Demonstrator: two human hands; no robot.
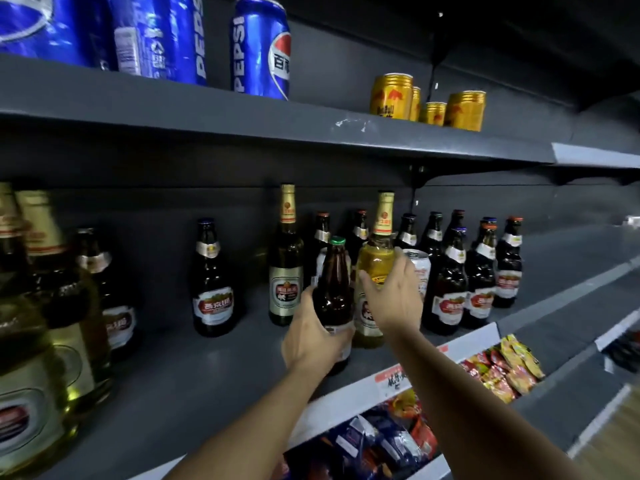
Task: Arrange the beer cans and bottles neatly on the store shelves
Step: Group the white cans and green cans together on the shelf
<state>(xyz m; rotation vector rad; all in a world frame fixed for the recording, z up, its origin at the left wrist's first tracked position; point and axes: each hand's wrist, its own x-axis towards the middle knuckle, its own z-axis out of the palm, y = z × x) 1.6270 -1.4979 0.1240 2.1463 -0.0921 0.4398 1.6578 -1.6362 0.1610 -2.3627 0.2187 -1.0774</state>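
While the left hand (311,336) grips the brown bottle (333,289) and the right hand (393,297) holds the yellow bottle (375,268), they could bump and tip.

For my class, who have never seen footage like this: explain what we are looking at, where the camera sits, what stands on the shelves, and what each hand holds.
There is one picture, taken by a camera worn on a person's head, looking forward and down along both bare arms. No machine is involved. The left hand grips a brown bottle with a green cap. The right hand reaches to a gold-capped clear bottle, with thumb and fingers at its shoulder. Both bottles are at the middle shelf, among dark beer bottles and a white can. The shelf above carries blue Pepsi cans and small gold cans. Snack packets lie below.
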